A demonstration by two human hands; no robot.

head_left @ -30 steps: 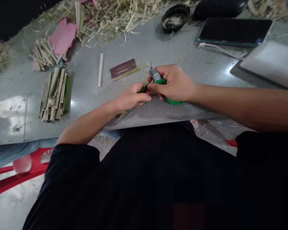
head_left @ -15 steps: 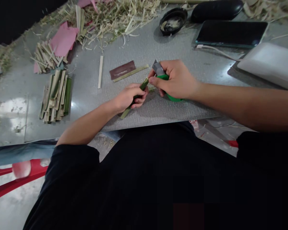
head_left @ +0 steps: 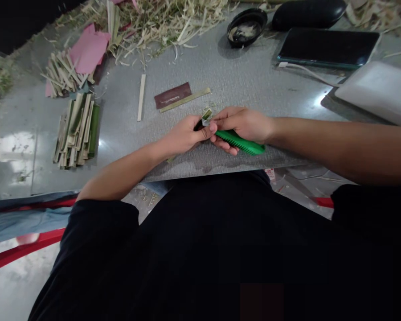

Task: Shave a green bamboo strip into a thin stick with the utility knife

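My right hand (head_left: 243, 127) is closed on a green-handled utility knife (head_left: 242, 142), its grip slanting down to the right. In my left hand (head_left: 189, 133) is a green plant strip (head_left: 207, 113); its upper end shows past the fingers, and most of it is hidden by the hand. The knife's blade lies against that end, and my left thumb presses near the front of the knife. Just beyond the hands, a brown rectangular piece (head_left: 173, 95) lies beside a pale green strip (head_left: 185, 100). A whitish strip (head_left: 141, 97) lies further left.
To the left is a stack of cut green strips (head_left: 75, 131), with a pile of thin pale sticks (head_left: 63, 73) and pink paper (head_left: 90, 49) behind. Shavings (head_left: 160, 26) cover the back. A black dish (head_left: 246, 27), a phone (head_left: 329, 47) and a white box (head_left: 381, 91) are at back right.
The knife has swung round: its blade end now meets the strip and its handle points lower right. My left thumb has come onto the knife, and both hands are closer together.
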